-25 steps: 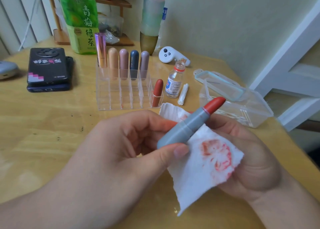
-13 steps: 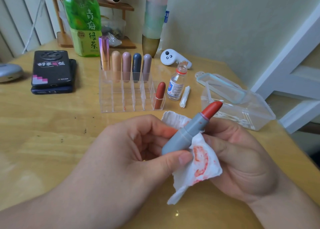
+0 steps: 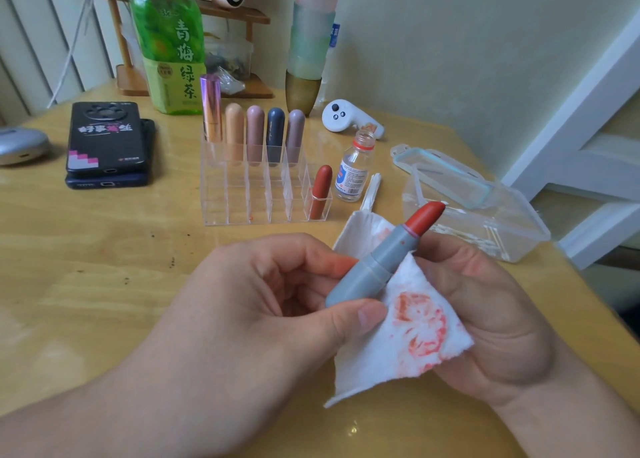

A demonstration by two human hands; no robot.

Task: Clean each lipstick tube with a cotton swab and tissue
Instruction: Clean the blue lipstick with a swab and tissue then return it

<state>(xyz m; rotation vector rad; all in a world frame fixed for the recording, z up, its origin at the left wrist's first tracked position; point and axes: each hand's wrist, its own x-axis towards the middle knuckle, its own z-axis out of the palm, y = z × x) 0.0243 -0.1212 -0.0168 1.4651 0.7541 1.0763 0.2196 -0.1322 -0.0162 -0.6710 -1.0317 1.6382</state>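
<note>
Grey lipstick tube (image 3: 377, 267): uncapped, orange-red bullet wound out, tilted up to the right, in front of the clear organizer (image 3: 239, 215), base pinched by the left hand (image 3: 270, 305).
Tissue (image 3: 398, 347): white, smeared orange-red, right under that tube, held in the right hand (image 3: 491, 312).
Red tube (image 3: 320, 193): upright in the organizer's front right slot.
Capped tubes (image 3: 256, 132): five upright along its back row.
Cotton swabs (image 3: 370, 191): lying just right of the organizer.

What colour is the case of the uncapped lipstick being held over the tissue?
Blue-grey lipstick case, with an orange-red bullet; only the head view shows it.
</note>
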